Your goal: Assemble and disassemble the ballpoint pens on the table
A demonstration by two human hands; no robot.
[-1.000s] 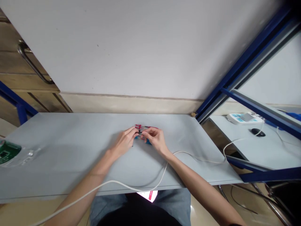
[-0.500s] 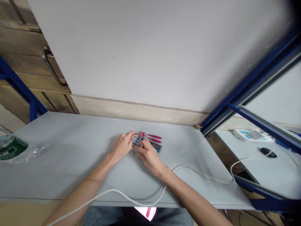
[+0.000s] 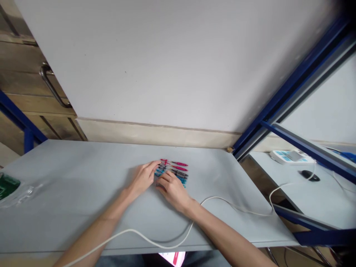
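Several pens (image 3: 178, 170) in red, black and blue lie side by side in a row on the grey table (image 3: 83, 185), tips toward the left. My left hand (image 3: 143, 178) rests at the left end of the row, fingers bent and touching the pen tips. My right hand (image 3: 172, 189) lies just below the row with its fingers stretched flat over the nearest blue pens. Neither hand lifts a pen off the table.
A white cable (image 3: 228, 202) runs across the table's front and off to the right. A clear bag with a green item (image 3: 11, 187) lies at the far left. A blue metal frame (image 3: 289, 100) borders the right, with a second table holding a white device (image 3: 290, 156) and a black mouse (image 3: 308, 174).
The pens were bunched between both hands a second ago; now they lie spread in a row, and my right hand has come down flat below them.
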